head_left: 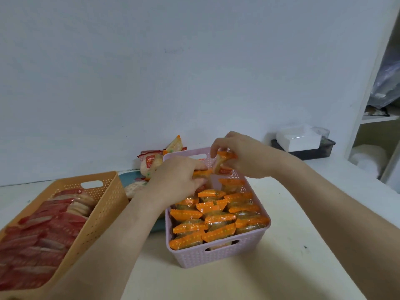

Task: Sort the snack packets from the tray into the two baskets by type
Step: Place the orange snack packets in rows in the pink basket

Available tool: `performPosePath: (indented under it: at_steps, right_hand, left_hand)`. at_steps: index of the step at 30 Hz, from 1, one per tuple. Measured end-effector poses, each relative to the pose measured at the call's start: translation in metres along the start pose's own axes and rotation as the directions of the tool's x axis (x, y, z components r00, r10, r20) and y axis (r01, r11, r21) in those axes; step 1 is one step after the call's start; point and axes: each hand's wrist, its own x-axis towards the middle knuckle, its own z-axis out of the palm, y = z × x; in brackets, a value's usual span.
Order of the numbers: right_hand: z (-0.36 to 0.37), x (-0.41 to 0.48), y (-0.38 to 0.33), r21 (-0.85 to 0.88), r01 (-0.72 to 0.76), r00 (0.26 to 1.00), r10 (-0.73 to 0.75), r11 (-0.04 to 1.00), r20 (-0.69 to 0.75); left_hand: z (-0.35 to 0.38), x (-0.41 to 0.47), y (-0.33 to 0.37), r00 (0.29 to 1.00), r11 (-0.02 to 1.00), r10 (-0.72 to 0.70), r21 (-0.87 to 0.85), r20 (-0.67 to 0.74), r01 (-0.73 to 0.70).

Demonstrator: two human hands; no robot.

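Over the far end of the lilac basket (218, 256), one orange packet (202, 173) is being pinched in the left grip (173, 180), a second orange packet (225, 161) in the right grip (244, 156). Lowering both into the back gap is seemingly being called for next; other packets (151, 163) are lying on the blue tray (126, 177).

One orange basket (104, 198), one pink basket (216, 254), one tray (127, 178), two hands (173, 180) (244, 156).
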Motion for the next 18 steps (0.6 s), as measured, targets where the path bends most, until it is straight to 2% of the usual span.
performPosePath:
  at_steps: [3, 5, 8, 13, 18]
  right_hand:
    - [0.011, -0.009, -0.002, -0.079, -0.037, 0.999, 0.038, 0.996, 0.016]
    - [0.018, -0.014, -0.002, -0.183, -0.059, 0.995, 0.073, 0.981, 0.069]
    - [0.027, -0.020, -0.003, -0.270, -0.065, 0.992, 0.092, 0.961, 0.090]
    - [0.045, -0.037, -0.007, -0.292, -0.082, 0.991, 0.109, 0.953, 0.077]
    - [0.056, -0.043, -0.009, -0.322, -0.101, 0.995, 0.089, 0.941, -0.050]
  left_hand:
    - [0.002, -0.001, 0.002, 0.976, 1.000, 0.002, 0.006, 0.220, -0.004]
    - [0.003, -0.005, 0.004, 0.966, 0.999, -0.006, -0.030, 0.260, 0.015]
    - [0.001, -0.014, 0.007, 0.973, 0.999, -0.033, -0.015, 0.230, 0.037]
    - [0.009, -0.029, 0.015, 0.986, 0.968, 0.017, 0.244, 0.165, -0.057]
    - [0.017, -0.032, 0.012, 0.993, 0.946, -0.003, 0.323, 0.115, -0.035]
